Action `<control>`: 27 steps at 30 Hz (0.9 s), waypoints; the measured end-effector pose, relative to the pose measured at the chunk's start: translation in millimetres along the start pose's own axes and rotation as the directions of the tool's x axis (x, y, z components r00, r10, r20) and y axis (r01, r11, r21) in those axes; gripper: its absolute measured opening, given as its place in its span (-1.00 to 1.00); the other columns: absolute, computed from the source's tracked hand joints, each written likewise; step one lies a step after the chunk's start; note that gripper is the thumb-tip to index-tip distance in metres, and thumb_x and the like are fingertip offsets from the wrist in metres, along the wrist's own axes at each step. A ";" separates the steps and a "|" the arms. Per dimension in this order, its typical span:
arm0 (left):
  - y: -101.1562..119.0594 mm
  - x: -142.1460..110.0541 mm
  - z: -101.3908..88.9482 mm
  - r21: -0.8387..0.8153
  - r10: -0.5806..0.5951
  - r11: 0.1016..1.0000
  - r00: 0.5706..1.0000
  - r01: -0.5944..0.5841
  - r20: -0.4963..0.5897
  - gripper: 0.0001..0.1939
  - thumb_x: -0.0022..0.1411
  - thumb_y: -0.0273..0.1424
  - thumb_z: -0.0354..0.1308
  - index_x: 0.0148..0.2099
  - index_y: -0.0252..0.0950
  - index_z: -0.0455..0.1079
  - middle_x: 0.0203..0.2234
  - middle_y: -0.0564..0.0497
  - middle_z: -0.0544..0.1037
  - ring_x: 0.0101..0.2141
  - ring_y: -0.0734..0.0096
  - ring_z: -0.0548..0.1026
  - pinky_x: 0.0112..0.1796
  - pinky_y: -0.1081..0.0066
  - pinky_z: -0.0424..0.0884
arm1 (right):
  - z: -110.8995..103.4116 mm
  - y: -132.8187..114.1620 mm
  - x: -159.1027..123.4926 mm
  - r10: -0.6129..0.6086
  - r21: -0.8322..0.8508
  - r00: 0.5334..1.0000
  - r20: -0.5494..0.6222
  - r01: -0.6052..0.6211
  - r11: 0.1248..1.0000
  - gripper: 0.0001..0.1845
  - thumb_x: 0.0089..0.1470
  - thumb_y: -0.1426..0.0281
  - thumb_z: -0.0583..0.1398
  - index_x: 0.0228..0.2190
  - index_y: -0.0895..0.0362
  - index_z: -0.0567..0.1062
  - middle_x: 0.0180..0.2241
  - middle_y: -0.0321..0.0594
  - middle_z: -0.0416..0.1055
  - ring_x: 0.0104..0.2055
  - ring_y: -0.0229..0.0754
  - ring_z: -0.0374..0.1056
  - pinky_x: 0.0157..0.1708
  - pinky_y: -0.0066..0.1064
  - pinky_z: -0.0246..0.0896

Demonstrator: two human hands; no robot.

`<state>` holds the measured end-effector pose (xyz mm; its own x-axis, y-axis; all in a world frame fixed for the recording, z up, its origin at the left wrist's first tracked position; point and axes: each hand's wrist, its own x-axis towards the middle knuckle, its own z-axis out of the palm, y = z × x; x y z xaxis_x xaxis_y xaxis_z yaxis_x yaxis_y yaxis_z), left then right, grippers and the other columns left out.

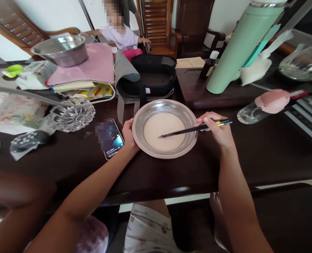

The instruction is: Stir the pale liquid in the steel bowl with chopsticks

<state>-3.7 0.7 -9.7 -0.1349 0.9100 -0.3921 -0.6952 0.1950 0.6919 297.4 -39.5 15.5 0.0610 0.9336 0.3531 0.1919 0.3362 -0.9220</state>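
A shallow steel bowl sits on the dark table in front of me, holding a pale, creamy batter. My left hand grips the bowl's left rim. My right hand is closed on a pair of black chopsticks with gold ends; their tips rest in the batter near the bowl's middle.
A lit phone lies just left of the bowl. Beyond it are a crystal dish, a black bag, a second steel bowl on pink cloth, a green flask and a tipped bottle. A person stands at the far side.
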 end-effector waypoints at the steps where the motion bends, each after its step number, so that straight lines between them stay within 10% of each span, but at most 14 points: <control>1: 0.0 -0.1 0.0 -0.005 -0.002 1.000 1.000 0.002 -0.002 -0.82 0.13 -0.27 0.24 -0.49 -0.17 0.47 -0.60 0.00 0.59 -0.25 0.02 0.71 -0.19 0.22 0.64 | 0.2 -0.2 0.3 -0.006 -0.013 1.000 -0.004 0.006 1.000 -0.58 0.18 -0.09 0.42 -0.37 -0.01 0.73 -0.41 -0.23 0.71 -0.34 -0.08 0.68 -0.31 -0.26 0.62; 7: -0.3 -1.0 1.8 0.017 -0.005 1.000 1.000 0.005 -0.004 -0.79 0.14 -0.23 0.25 -0.48 -0.18 0.45 -0.58 -0.02 0.60 -0.23 -0.01 0.71 -0.17 0.21 0.63 | -1.4 2.0 0.2 0.022 0.035 0.996 -0.089 -0.019 0.999 -0.54 0.21 -0.11 0.40 -0.38 0.02 0.71 -0.49 -0.24 0.68 -0.51 -0.14 0.58 -0.55 -0.35 0.47; 12: 0.7 -1.5 3.8 -0.010 -0.008 1.000 0.999 0.008 -0.036 -0.80 0.16 -0.28 0.21 -0.49 -0.18 0.44 -0.63 0.01 0.55 -0.23 0.02 0.71 -0.16 0.23 0.63 | 1.0 0.2 0.4 -0.015 -0.048 1.000 -0.011 0.015 0.999 -0.57 0.20 -0.09 0.41 -0.39 0.00 0.72 -0.38 -0.20 0.73 -0.31 -0.06 0.69 -0.30 -0.25 0.62; 27: -2.4 2.4 -0.9 -0.019 0.000 1.000 1.000 0.000 0.016 -0.81 0.13 -0.26 0.23 -0.48 -0.19 0.47 -0.58 -0.03 0.59 -0.20 -0.02 0.71 -0.16 0.21 0.63 | -1.0 1.2 -0.5 -0.006 0.007 0.993 -0.117 0.007 1.000 -0.61 0.23 -0.05 0.41 -0.36 0.00 0.74 -0.45 -0.24 0.70 -0.41 -0.12 0.64 -0.43 -0.33 0.53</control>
<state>-3.0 2.0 -12.9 -0.1241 0.9156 -0.3824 -0.7085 0.1880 0.6802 298.6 -39.7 14.4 0.1736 0.9106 0.3750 0.1851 0.3438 -0.9206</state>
